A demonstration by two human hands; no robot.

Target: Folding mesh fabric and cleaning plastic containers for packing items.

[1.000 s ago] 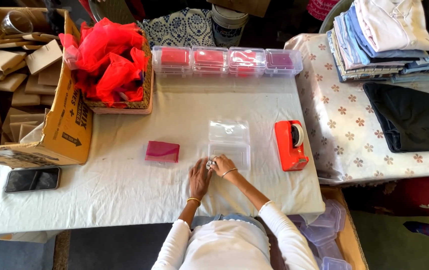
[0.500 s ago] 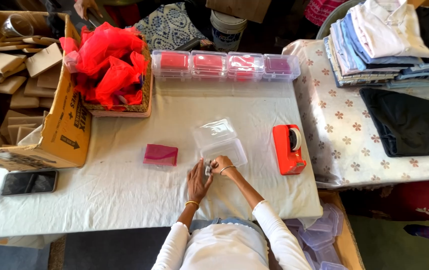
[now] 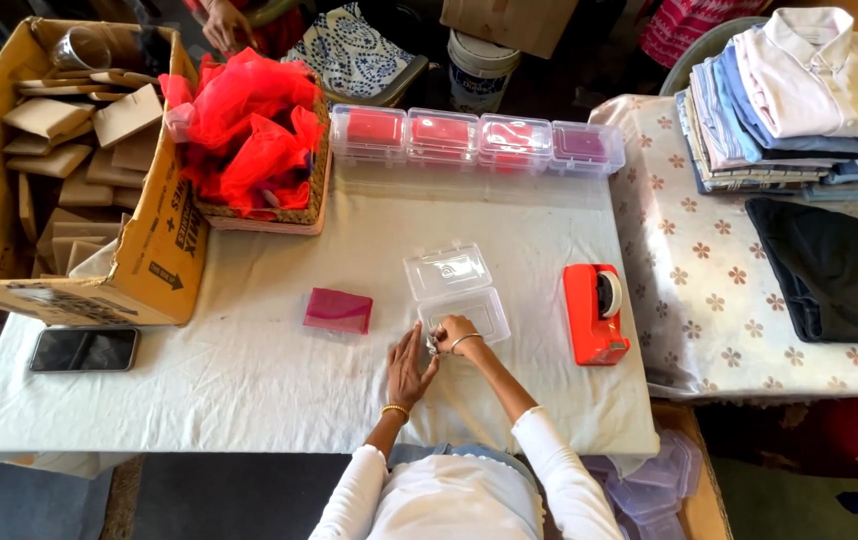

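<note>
Bare table (image 3: pixel 249 370) lies left of the hands; the open clear box (image 3: pixel 456 292) blocks ahead, the tape dispenser (image 3: pixel 596 313) right.

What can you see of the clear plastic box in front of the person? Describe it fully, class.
The clear plastic box is a small, see-through hinged container with rounded corners, lying open and empty on the white tablecloth. Its lid is folded back away from the person, the tray nearer them. The right hand rests at the tray's near edge; the left hand is just beside it.
</note>
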